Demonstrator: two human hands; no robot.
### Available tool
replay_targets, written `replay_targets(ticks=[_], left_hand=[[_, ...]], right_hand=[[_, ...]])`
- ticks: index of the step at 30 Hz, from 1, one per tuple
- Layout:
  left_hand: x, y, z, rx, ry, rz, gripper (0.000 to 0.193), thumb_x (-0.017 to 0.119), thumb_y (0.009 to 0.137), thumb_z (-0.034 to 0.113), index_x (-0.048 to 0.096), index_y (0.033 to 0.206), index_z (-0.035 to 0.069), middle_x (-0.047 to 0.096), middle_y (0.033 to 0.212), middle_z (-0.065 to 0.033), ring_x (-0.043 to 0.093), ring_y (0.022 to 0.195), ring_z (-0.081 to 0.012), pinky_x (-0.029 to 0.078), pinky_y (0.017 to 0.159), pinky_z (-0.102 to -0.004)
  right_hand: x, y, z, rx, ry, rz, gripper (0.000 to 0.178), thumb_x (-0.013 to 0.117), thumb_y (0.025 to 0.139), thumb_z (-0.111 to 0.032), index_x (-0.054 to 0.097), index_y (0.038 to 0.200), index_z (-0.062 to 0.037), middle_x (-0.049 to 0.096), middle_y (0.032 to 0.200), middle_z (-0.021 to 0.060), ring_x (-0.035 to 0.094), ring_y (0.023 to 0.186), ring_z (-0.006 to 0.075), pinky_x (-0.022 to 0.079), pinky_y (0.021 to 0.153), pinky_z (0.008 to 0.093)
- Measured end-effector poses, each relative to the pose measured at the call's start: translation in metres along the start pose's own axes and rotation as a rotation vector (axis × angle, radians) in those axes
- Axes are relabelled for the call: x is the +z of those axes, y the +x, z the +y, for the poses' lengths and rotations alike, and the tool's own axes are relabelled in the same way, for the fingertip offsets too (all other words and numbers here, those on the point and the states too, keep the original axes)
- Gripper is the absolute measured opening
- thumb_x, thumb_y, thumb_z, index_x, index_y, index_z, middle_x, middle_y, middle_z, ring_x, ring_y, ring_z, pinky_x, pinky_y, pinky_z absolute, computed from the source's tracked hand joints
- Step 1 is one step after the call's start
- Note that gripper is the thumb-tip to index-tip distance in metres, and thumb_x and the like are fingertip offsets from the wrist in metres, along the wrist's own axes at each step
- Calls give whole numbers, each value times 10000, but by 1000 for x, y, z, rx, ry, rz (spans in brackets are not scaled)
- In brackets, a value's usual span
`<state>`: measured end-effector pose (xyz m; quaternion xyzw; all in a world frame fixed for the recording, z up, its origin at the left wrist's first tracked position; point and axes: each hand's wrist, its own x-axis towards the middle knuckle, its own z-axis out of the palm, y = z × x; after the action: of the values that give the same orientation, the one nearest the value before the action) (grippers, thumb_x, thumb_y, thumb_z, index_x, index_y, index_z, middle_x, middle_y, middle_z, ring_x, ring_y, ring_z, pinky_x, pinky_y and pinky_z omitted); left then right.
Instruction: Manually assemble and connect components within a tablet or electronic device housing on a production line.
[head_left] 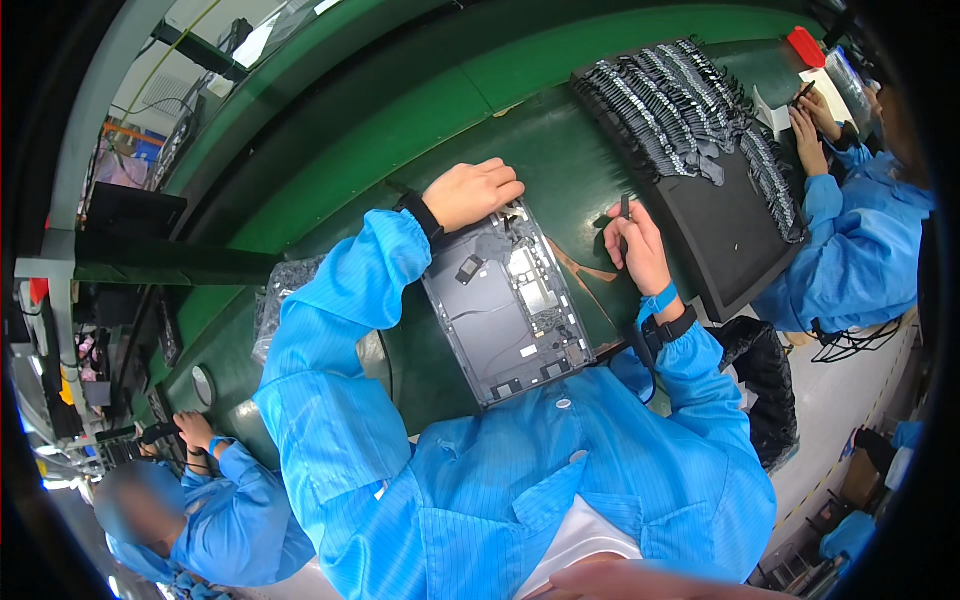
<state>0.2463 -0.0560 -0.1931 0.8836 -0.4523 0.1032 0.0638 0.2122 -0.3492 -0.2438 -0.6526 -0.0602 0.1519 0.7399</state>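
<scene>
An opened grey laptop housing [490,325] lies on the green bench before me, slightly turned, with bare circuit parts along its right side. My left hand [472,194] is at its far edge, fingers bent and pressed together over the far corner; what lies under the fingertips is hidden. A small black rectangular part [469,268] rests inside the housing's upper left. My right hand [640,245] is raised to the right of the housing, apart from it, with thumb and fingers pinching a small dark strip-like piece [625,207] whose kind I cannot make out.
To the right stands a black foam tray [715,235] with rows of small dark parts [660,110]. A brown strip [585,268] lies beside the housing. Clear plastic wrapping [285,300] sits at left. Co-workers in blue sit at the left [220,510] and right [860,240]. A black bag [765,385] hangs at lower right.
</scene>
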Motion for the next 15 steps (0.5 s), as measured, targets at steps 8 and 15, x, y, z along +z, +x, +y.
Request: replay_targets(ticks=[8,15], left_hand=[[-4,-1,2,-28,-21,-64,244,586,774,106,607,1014,69,595,990,-40,582,967,-209,539,709,-315],[-2,4,-1,87,19,-19,149,582,760,116,563,898,67,534,900,-41,547,916,-199,524,696,-309]], right_hand=[[0,0,-1,9,-4,7,186,398,929,-128,496,1058,-37,551,693,33,462,515,65,357,451,208],[1,0,0,11,11,5,187,396,925,-125,498,1058,-42,552,693,29,465,518,62,357,452,206]])
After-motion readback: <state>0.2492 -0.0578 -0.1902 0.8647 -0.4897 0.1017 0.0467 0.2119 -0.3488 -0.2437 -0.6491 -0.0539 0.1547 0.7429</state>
